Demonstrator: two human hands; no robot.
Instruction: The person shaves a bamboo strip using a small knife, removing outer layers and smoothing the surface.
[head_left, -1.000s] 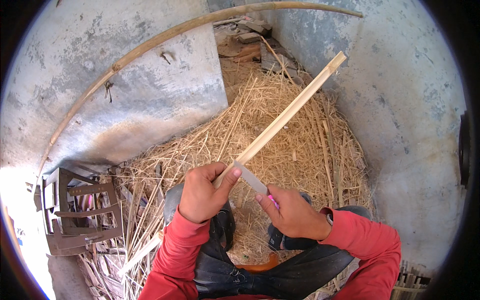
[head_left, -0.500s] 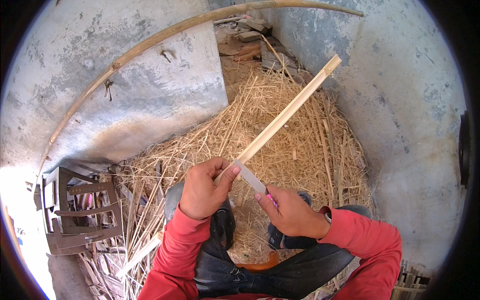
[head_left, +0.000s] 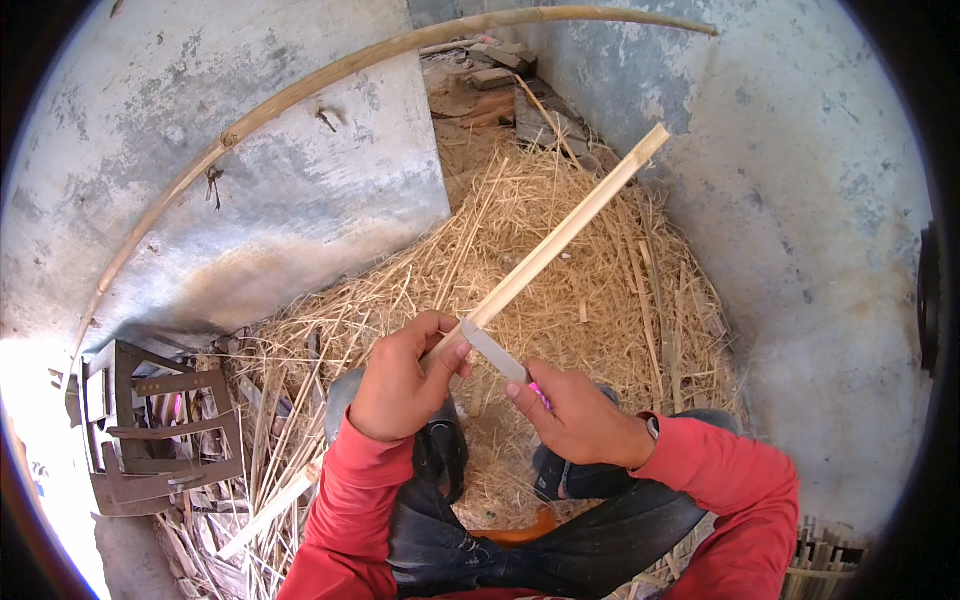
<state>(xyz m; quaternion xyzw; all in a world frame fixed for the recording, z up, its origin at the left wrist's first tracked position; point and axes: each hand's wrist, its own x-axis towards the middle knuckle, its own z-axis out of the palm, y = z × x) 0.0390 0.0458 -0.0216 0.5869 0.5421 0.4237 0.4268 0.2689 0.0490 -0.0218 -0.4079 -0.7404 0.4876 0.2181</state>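
Two hands have their fingers closed: the left hand curls around the near part of a pale strip, the right hand grips a knife, its pink handle mostly hidden. From the right fingers the blade slants to the strip, its end just beside the left thumb. Beyond the left fingers the strip reaches up and right over a heap of shavings. Farther out, a dark frame is left of both hands, and a curved pole arches well beyond the fingers
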